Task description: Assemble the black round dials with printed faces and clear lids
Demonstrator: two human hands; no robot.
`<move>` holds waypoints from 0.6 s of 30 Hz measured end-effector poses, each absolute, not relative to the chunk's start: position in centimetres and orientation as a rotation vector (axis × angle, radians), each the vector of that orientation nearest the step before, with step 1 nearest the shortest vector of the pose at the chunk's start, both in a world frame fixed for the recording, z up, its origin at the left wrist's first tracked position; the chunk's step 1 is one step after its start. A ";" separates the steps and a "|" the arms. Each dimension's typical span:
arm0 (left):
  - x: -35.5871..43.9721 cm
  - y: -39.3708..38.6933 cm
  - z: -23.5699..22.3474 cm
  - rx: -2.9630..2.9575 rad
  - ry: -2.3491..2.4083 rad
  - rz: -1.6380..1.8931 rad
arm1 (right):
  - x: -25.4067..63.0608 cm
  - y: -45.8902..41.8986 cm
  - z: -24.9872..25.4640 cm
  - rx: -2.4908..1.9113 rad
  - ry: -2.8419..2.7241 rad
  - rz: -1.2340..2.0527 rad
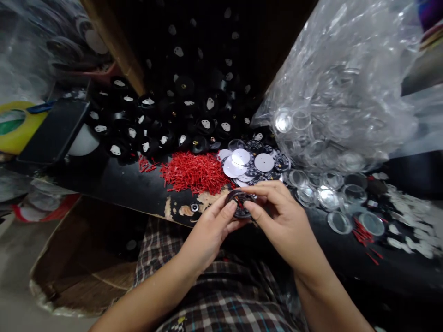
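Observation:
Over the table's front edge I hold a small round black gauge with a dark dial face and a bit of red on it, probably a pointer. My left hand grips its left side, thumb on the face near the rim. From the right, my right hand closes round it with the thumb also pressed on the face. Just beyond lie a heap of red pointers and a pile of dial discs, some white side up, some black with markings. The gauge's underside is hidden by my fingers.
Many black round housings with white tabs fill the back. Clear round covers and white pieces lie at right, beneath a large plastic bag. Yellow tape is at left; an open carton stands below.

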State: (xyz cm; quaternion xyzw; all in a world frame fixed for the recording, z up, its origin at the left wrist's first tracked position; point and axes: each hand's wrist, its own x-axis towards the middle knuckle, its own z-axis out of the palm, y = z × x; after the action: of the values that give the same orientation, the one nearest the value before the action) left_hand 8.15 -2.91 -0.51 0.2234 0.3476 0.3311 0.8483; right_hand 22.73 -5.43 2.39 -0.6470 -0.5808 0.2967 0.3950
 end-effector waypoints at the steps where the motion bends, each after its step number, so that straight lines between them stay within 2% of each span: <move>1: 8.2 -3.0 -0.6 0.479 0.747 0.692 | 22.6 -5.6 2.6 -1.638 -1.464 0.753; 9: 9.7 -3.8 -1.4 0.643 0.822 0.619 | 27.2 -9.7 2.9 -1.593 -1.041 1.001; 12: 9.9 -3.6 -1.3 0.655 0.836 0.654 | 31.2 -14.6 3.4 -1.815 -0.930 0.952; 14: 9.7 -3.3 -1.2 0.673 0.862 0.707 | 33.6 -18.3 2.9 -2.026 -0.952 1.072; 18: 9.9 -3.1 -0.9 0.710 0.918 0.762 | 35.9 -24.2 -1.1 -2.329 -0.914 1.156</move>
State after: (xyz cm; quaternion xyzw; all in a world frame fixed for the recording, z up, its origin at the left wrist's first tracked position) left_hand 9.90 -3.12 -0.92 0.3270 0.4231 0.3510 0.7686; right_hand 35.95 -24.24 -1.12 -0.8294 -0.3253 0.4118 0.1916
